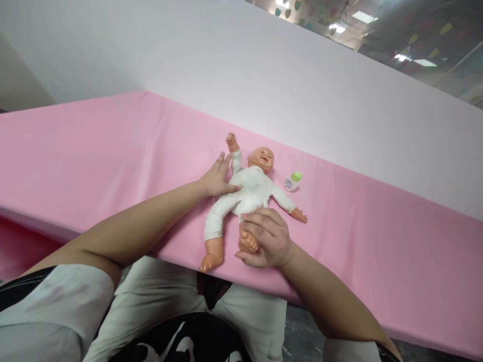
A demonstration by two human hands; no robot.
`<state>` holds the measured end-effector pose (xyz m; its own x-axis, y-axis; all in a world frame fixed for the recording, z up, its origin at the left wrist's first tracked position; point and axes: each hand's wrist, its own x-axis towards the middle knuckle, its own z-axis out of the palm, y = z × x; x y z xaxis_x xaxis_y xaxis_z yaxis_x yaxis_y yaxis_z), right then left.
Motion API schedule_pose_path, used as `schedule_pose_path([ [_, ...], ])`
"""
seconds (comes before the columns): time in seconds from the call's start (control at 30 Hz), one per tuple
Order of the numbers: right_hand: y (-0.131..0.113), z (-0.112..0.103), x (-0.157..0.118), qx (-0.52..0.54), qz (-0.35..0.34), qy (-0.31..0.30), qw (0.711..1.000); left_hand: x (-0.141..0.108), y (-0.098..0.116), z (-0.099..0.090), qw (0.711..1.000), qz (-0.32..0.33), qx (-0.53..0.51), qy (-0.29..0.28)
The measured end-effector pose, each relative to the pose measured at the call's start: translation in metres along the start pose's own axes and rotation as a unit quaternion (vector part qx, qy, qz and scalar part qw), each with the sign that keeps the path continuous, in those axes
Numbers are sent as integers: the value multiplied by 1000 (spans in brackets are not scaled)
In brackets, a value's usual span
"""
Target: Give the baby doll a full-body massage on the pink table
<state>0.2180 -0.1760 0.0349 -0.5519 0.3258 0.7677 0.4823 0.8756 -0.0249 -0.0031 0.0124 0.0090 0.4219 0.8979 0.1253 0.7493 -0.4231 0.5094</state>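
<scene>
A baby doll (251, 188) with a white cloth body and hard plastic head, hands and feet lies face up on a pink padded surface (94, 151). Its head points toward the wall. My left hand (219, 178) rests against the side of its torso, fingers spread, thumb on the white cloth, below the doll's raised arm. My right hand (269, 239) is curled around the doll's lower leg and foot on the right, with the toes (249, 241) showing between fingers and thumb. The doll's other leg (213, 246) lies stretched toward the front edge.
A small clear bottle (290, 185) with a green cap is on the pink surface, right of the doll's head. Behind runs a white wall (226, 65), with a window (407, 45) bearing heart stickers above it. My legs (158, 286) are at the front edge.
</scene>
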Motion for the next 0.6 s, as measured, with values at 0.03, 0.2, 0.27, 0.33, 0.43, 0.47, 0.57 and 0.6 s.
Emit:
schedule_pose_path([
  [0.03, 4, -3, 0, -22, 9, 13, 1000, 1, 1, 0, 999, 31, 12, -2],
  [0.2, 31, -5, -1, -78, 58, 41, 994, -1, 13, -2, 986, 111, 113, -47],
  [0.27, 43, -2, -4, -83, 94, 35, 991, -4, 18, -3, 980, 123, 144, -56],
  [0.33, 54, 3, -7, -74, 146, 34, 986, -6, 22, -3, 975, 134, 164, -60],
  [0.43, 64, 7, -10, -49, 231, 33, 971, -7, 24, -1, 971, 146, 177, -67],
  [0.47, 66, 7, -11, -42, 253, 30, 966, -7, 23, -1, 970, 149, 177, -70],
  [0.57, 67, 6, -12, -34, 268, 31, 962, -5, 20, 2, 972, 148, 168, -75],
  [0.6, 66, 6, -12, -37, 254, 39, 966, -5, 19, 3, 973, 143, 163, -75],
])
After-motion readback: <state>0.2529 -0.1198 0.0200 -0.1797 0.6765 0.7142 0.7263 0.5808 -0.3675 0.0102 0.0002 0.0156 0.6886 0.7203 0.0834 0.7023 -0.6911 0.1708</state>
